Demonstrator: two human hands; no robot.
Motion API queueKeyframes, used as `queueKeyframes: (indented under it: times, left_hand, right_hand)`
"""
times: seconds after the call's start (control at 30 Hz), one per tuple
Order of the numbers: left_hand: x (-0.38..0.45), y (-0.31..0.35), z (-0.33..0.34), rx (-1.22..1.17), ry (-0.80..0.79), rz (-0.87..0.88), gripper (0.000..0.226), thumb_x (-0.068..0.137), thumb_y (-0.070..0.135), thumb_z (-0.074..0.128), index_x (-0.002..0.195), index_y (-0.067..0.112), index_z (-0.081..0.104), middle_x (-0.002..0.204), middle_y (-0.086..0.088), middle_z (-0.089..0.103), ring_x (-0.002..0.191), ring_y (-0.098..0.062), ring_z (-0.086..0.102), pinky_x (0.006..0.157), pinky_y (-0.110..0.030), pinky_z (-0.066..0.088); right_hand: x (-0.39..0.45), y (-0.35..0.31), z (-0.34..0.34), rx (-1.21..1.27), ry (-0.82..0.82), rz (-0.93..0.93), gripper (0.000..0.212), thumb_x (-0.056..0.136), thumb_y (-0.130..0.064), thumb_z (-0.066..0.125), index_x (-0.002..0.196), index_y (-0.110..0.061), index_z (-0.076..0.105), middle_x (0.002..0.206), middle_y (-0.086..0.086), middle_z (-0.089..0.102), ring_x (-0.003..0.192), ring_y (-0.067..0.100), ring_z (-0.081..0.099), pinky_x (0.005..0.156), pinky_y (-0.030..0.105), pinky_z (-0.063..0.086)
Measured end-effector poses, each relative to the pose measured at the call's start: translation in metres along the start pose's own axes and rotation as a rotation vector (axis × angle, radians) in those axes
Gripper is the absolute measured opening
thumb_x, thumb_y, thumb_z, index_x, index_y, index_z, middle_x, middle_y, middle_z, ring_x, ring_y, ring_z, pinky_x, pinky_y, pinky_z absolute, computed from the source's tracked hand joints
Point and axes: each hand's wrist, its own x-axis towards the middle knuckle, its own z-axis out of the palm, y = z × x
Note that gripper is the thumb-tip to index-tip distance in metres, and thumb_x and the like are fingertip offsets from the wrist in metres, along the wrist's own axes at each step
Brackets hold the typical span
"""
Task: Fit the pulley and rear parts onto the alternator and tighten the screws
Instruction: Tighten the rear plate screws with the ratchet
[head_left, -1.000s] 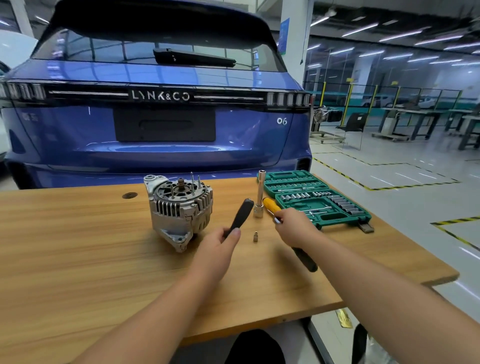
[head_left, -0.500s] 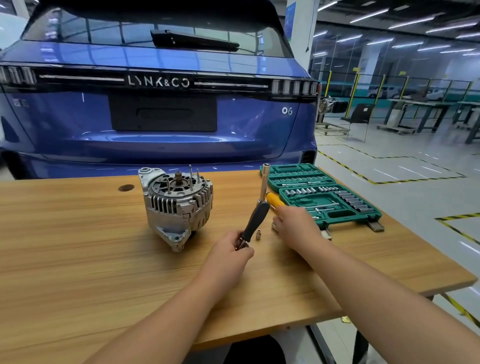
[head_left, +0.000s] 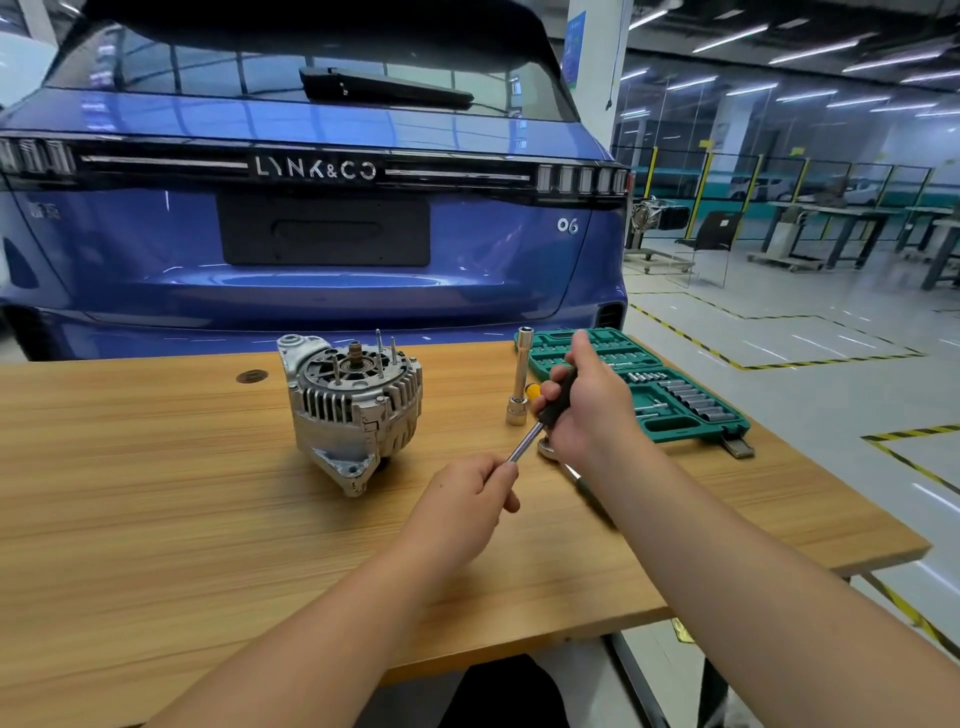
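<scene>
Head view: both hands meet on one tool, a screwdriver-type driver (head_left: 540, 421) with a black and yellow handle and a bright steel shaft. The right hand (head_left: 587, 405) wraps its fingers round the handle; the left hand (head_left: 467, 499) pinches the lower end of the shaft between thumb and fingertips. The tip itself is hidden inside that pinch, so I cannot tell whether a bit or socket is on it.

The driver's long axis runs on a slant — handle up and away to the right, shaft down and toward the person's left. The alternator (head_left: 356, 410) stands on the wooden table (head_left: 130, 493) to the left of both hands, well apart from the tool, its rear face with the shaft stub and thin studs turned upward and slightly toward the camera. The left hand is the nearer one to it.

A tall steel socket extension (head_left: 519, 384) stands upright just beside the right hand, a ratchet (head_left: 561, 457) lies partly under that wrist, and the green socket case (head_left: 675, 395) lies open behind.

No pulley or rear cover shows. Judging from this, the tool is being made ready; to reach the screws it would need swinging left, tip toward the alternator.
</scene>
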Motion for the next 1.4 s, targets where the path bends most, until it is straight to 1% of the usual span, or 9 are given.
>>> queueKeyframes:
  times: [0.37, 0.63, 0.73, 0.8, 0.9, 1.03, 1.13, 1.27, 1.4]
  left_hand:
    - [-0.003, 0.010, -0.008, 0.322, -0.022, 0.118, 0.032, 0.107, 0.040, 0.035, 0.092, 0.022, 0.058, 0.078, 0.002, 0.065, 0.074, -0.018, 0.059, 0.072, -0.042, 0.048]
    - [0.008, 0.013, -0.011, 0.428, 0.062, 0.135, 0.030, 0.107, 0.040, 0.034, 0.098, 0.022, 0.056, 0.076, 0.008, 0.056, 0.072, -0.015, 0.052, 0.059, -0.035, 0.035]
    - [-0.003, -0.009, -0.012, 0.425, 0.041, 0.076, 0.029, 0.107, 0.040, 0.034, 0.099, 0.024, 0.056, 0.084, 0.010, 0.058, 0.081, -0.012, 0.055, 0.069, -0.033, 0.042]
    - [-0.008, -0.024, -0.012, 0.334, 0.010, 0.021, 0.030, 0.107, 0.041, 0.035, 0.103, 0.024, 0.059, 0.089, 0.008, 0.060, 0.084, -0.010, 0.055, 0.071, -0.030, 0.042]
    - [0.003, -0.033, -0.006, 0.166, -0.012, -0.053, 0.026, 0.107, 0.042, 0.034, 0.113, 0.029, 0.056, 0.096, 0.012, 0.058, 0.090, -0.003, 0.053, 0.071, -0.024, 0.039]
    - [0.026, -0.042, -0.003, 0.100, 0.009, -0.081, 0.020, 0.108, 0.032, 0.032, 0.117, 0.026, 0.049, 0.096, 0.010, 0.062, 0.090, -0.007, 0.057, 0.074, -0.023, 0.041]
    - [0.040, -0.050, -0.004, 0.103, -0.009, -0.116, 0.014, 0.107, 0.037, 0.037, 0.114, 0.027, 0.046, 0.105, 0.014, 0.065, 0.096, 0.003, 0.057, 0.070, -0.015, 0.037]
    - [0.062, -0.052, 0.003, 0.175, 0.052, -0.116, 0.014, 0.104, 0.040, 0.045, 0.110, 0.027, 0.047, 0.102, 0.010, 0.062, 0.093, -0.004, 0.056, 0.069, -0.020, 0.040]
    - [0.082, -0.052, 0.012, 0.313, 0.106, -0.070, 0.013, 0.102, 0.036, 0.050, 0.109, 0.027, 0.056, 0.109, 0.010, 0.049, 0.111, -0.015, 0.045, 0.094, -0.033, 0.039]
  right_hand:
    - [0.005, -0.001, 0.006, -0.088, 0.213, 0.004, 0.026, 0.097, -0.036, 0.065, 0.098, -0.011, 0.056, 0.077, 0.001, 0.050, 0.045, 0.008, 0.044, 0.044, 0.023, 0.043]
    - [0.023, 0.002, 0.014, -0.054, 0.244, 0.033, 0.024, 0.097, -0.034, 0.065, 0.094, -0.010, 0.059, 0.067, 0.000, 0.052, 0.038, 0.007, 0.043, 0.040, 0.023, 0.041]
    - [0.039, -0.020, 0.001, -0.051, 0.352, -0.001, 0.020, 0.097, -0.031, 0.065, 0.099, -0.012, 0.060, 0.074, 0.000, 0.054, 0.047, 0.009, 0.046, 0.045, 0.024, 0.044]
    - [0.046, -0.038, -0.006, -0.081, 0.276, 0.018, 0.017, 0.098, -0.028, 0.064, 0.098, -0.012, 0.059, 0.073, 0.000, 0.052, 0.046, 0.009, 0.044, 0.043, 0.022, 0.042]
    - [0.041, -0.027, 0.005, -0.429, 0.049, 0.114, 0.011, 0.094, -0.016, 0.064, 0.100, -0.008, 0.058, 0.077, 0.004, 0.053, 0.053, 0.011, 0.048, 0.045, 0.021, 0.043]
    - [0.047, 0.005, 0.000, -0.826, 0.023, 0.008, 0.003, 0.090, -0.001, 0.059, 0.092, -0.002, 0.057, 0.078, 0.015, 0.057, 0.058, 0.021, 0.052, 0.050, 0.030, 0.046]
    - [0.060, 0.019, -0.019, -1.234, -0.013, -0.111, 0.011, 0.093, -0.016, 0.067, 0.088, -0.009, 0.060, 0.082, 0.010, 0.064, 0.067, 0.024, 0.061, 0.060, 0.037, 0.055]
    - [0.068, 0.033, -0.029, -1.742, -0.074, -0.246, 0.019, 0.089, -0.029, 0.068, 0.095, -0.013, 0.060, 0.083, 0.003, 0.061, 0.072, 0.020, 0.060, 0.054, 0.030, 0.045]
    - [0.071, 0.041, -0.033, -1.918, -0.119, -0.279, 0.024, 0.088, -0.035, 0.070, 0.088, -0.012, 0.064, 0.073, -0.001, 0.056, 0.067, 0.016, 0.056, 0.047, 0.025, 0.033]
